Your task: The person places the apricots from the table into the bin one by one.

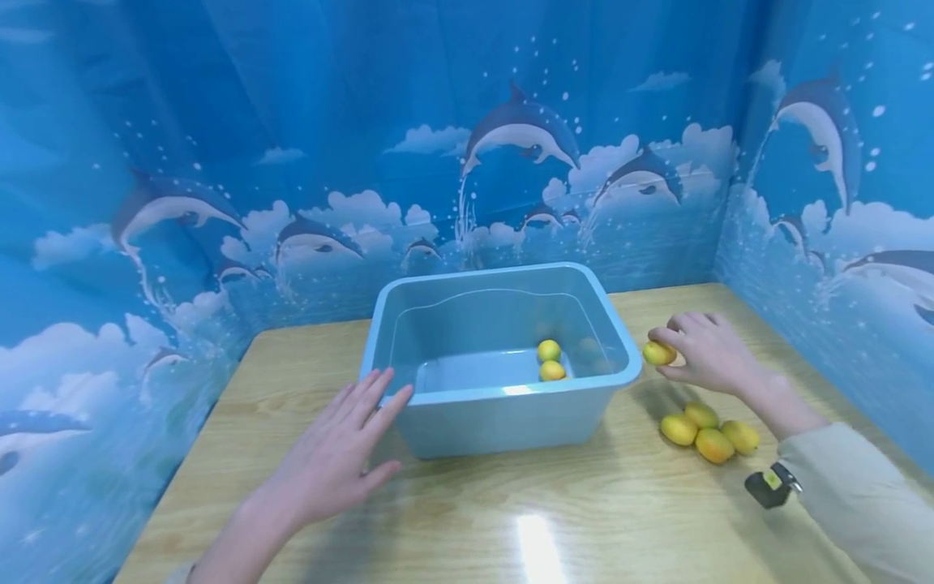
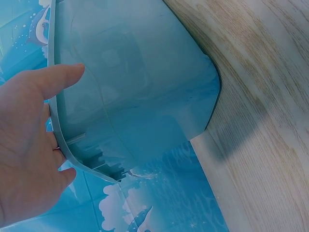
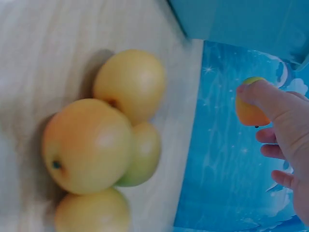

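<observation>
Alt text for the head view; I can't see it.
A right hand holds a small, rounded yellow fruit right of a light-blue rectangular plastic bin with two similar fruits inside. Four more yellow fruits cluster on the pale wood table; an outstretched left hand is at the bin's near-left corner. Behind: a blue dolphin-print backdrop.

No readable text, brands, or numbers
</observation>
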Available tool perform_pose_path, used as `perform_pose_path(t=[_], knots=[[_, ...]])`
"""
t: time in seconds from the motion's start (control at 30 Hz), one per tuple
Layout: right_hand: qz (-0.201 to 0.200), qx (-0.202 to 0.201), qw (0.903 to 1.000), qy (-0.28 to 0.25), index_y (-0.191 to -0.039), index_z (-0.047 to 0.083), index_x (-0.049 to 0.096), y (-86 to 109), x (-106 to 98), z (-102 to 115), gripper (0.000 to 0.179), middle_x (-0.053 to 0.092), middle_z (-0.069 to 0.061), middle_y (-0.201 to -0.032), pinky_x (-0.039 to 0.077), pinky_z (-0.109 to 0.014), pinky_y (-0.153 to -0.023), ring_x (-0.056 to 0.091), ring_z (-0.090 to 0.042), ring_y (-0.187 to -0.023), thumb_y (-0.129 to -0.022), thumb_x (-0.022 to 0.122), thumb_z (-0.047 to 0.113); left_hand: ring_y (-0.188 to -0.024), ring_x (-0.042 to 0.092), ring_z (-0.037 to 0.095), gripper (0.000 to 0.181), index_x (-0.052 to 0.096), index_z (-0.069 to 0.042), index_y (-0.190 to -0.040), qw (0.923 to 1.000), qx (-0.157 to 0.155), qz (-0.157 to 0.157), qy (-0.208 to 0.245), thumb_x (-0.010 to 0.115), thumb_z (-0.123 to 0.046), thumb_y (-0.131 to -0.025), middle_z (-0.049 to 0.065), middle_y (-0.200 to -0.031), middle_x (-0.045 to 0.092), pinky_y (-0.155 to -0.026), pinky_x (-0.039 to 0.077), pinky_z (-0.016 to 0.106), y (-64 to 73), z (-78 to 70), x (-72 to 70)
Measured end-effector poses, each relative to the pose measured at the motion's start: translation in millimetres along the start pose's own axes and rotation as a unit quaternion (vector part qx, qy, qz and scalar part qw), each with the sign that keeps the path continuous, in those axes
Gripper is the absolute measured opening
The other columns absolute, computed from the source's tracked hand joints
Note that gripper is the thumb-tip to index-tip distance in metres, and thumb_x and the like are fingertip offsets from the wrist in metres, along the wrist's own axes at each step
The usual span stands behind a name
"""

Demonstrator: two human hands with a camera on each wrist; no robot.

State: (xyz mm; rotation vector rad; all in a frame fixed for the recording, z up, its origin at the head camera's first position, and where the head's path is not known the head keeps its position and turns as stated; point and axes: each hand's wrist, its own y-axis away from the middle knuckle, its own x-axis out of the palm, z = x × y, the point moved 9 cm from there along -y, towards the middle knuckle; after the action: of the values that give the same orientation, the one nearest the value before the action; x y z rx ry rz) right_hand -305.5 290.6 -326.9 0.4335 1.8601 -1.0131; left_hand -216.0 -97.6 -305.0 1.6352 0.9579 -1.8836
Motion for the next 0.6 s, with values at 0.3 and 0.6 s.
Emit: perform_pose_path(t=[0.3,0.6], knots=[[0.014,0.010,0.9998,0.009,-0.096,0.013,0.064,-21.7,-20,-5,0.036,0.055,-0.004,-0.081,0.041,-0.049,-0.064,0.053,-0.028,-0.077,-0.065,0.077,0.026,-0.138,0.017,0.033,0.088,0.019,-0.014,-0.149,1.0000,0.003,-0.001,-0.003,0.069,-0.039,-0.081,0.017,-0.152,0.014,-0.109,0.021,0.050,-0.1,-0.7,-0.1],[0.040,0.041,0.9982,0.014,-0.104,0.013,0.065,-51.0,-47,-15,0.037,0.054,-0.005,-0.084,0.039,-0.043,-0.063,0.049,-0.028,-0.079,-0.070,0.077,0.024,-0.138,0.017,0.033,0.088,0.019,-0.015,-0.149,1.0000,0.001,0.002,0.006,0.070,-0.038,-0.081,0.016,-0.153,0.014,-0.109,0.021,0.050,-0.5,0.5,-0.8]])
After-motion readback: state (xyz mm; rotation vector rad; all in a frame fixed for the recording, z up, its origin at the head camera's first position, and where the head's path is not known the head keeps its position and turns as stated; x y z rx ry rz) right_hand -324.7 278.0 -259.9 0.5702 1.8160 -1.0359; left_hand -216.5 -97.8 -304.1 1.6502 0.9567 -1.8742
